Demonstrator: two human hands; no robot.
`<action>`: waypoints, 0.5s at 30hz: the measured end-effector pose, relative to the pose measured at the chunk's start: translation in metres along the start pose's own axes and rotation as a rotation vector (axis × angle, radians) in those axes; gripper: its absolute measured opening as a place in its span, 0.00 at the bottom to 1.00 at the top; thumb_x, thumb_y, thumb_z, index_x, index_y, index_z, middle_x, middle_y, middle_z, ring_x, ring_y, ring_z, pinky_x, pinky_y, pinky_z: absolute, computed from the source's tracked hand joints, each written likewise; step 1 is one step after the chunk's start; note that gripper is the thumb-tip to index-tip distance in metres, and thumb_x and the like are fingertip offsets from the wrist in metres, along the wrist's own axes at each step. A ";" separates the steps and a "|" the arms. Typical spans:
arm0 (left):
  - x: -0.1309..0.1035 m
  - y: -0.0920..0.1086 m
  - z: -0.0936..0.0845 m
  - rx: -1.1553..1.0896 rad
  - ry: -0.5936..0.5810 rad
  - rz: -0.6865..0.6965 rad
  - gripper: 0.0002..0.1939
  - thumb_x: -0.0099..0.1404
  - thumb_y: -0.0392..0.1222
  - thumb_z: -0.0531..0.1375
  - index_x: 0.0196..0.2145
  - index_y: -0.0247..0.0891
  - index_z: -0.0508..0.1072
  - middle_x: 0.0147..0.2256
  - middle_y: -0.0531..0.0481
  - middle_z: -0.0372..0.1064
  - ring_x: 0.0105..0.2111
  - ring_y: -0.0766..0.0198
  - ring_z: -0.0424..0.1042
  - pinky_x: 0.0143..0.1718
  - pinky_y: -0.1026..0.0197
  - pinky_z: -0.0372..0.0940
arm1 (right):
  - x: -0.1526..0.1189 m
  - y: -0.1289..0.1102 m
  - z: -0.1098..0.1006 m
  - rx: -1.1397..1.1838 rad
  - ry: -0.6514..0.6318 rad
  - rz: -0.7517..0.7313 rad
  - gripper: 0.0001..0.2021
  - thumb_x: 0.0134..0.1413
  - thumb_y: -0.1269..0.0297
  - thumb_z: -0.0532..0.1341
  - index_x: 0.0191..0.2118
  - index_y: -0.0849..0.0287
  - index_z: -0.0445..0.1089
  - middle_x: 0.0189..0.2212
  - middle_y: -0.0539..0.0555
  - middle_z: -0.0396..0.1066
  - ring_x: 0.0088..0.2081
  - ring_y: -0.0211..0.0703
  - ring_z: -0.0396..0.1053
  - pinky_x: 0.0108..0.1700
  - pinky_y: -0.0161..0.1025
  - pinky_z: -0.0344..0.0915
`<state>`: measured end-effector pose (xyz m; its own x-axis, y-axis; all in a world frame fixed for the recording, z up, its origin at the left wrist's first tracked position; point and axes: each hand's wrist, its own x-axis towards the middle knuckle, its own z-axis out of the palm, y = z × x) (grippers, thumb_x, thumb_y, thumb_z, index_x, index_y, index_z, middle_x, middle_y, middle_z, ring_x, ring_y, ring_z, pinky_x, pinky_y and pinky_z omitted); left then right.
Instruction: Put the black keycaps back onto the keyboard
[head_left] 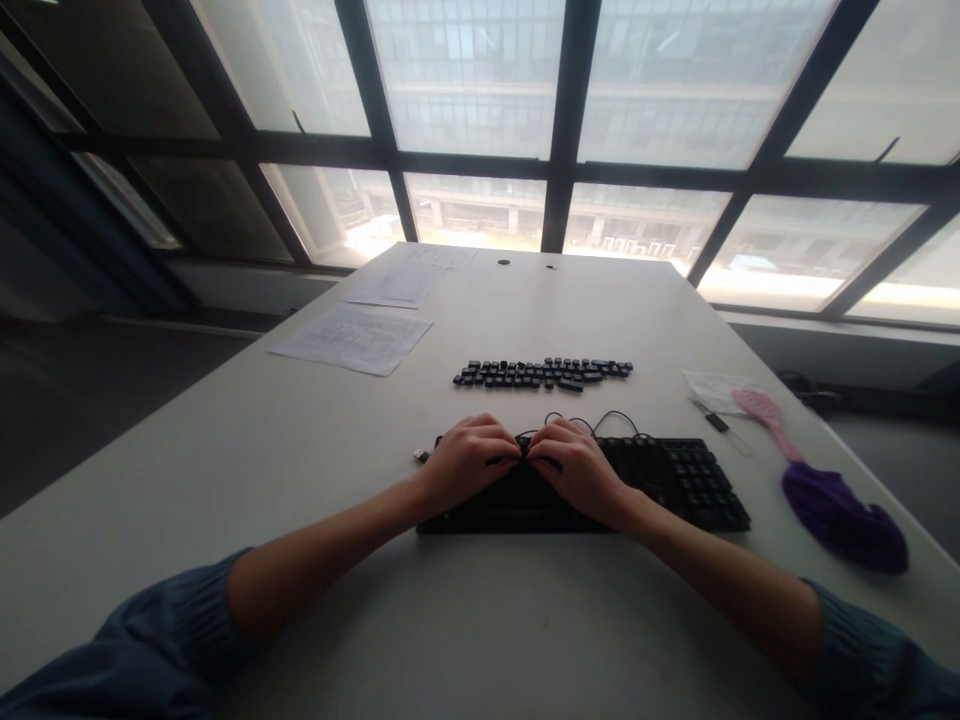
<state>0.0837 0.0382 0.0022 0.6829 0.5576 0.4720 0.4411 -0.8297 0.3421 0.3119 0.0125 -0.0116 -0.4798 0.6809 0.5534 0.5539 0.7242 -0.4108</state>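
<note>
Two blue cuffed sleeves (187, 625) come nearest, their forearms angled inward over the white table (375, 600). Beyond them lies the black keyboard (517, 500), flat on the tabletop; much of its main section looks bare of caps, though shadow hides detail, while the number pad (701, 480) at the right end shows rows of keys. The left hand (469, 455) and right hand (576, 462) meet over the upper part of the board, fingers curled and tips nearly together; I cannot tell whether a small keycap is pinched between them. Uneven pressure from the two sides could seat a cap crooked or bend a switch stem, and those knuckles block the view of the spot. Right of the board, a purple cloth (840, 515) adjoins a pink perforated brush head (761, 408), well clear of the elbows' path. The USB plug (420, 456) rests just beside the left corner, and the looped cable (616, 412) behind could snag and drag the board if tugged. A wire tool (718, 422) sits to the right. Farther off, loose keycaps (540, 374) stand in close, uneven rows; a reaching hand could scatter them and lose their order. Printed sheets (352, 338) lie left, before tall windows (465, 75) whose glare may make legends hard to read
</note>
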 end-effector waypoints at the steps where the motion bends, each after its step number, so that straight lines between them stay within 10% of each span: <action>1: -0.001 -0.001 0.001 0.004 0.004 0.003 0.03 0.67 0.39 0.65 0.37 0.42 0.81 0.38 0.51 0.80 0.41 0.60 0.73 0.47 0.57 0.67 | 0.000 0.000 0.000 -0.004 -0.001 -0.006 0.06 0.60 0.73 0.66 0.33 0.56 0.75 0.36 0.53 0.78 0.41 0.47 0.69 0.47 0.47 0.63; 15: -0.001 -0.003 0.004 0.020 0.010 0.016 0.06 0.68 0.40 0.64 0.37 0.43 0.82 0.37 0.50 0.80 0.39 0.61 0.73 0.45 0.57 0.68 | -0.003 0.003 0.007 0.032 0.012 0.030 0.05 0.59 0.72 0.67 0.33 0.55 0.77 0.36 0.52 0.79 0.40 0.46 0.70 0.47 0.46 0.64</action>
<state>0.0841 0.0397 -0.0027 0.6845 0.5440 0.4853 0.4416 -0.8391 0.3178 0.3098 0.0135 -0.0193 -0.4551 0.7013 0.5486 0.5458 0.7066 -0.4504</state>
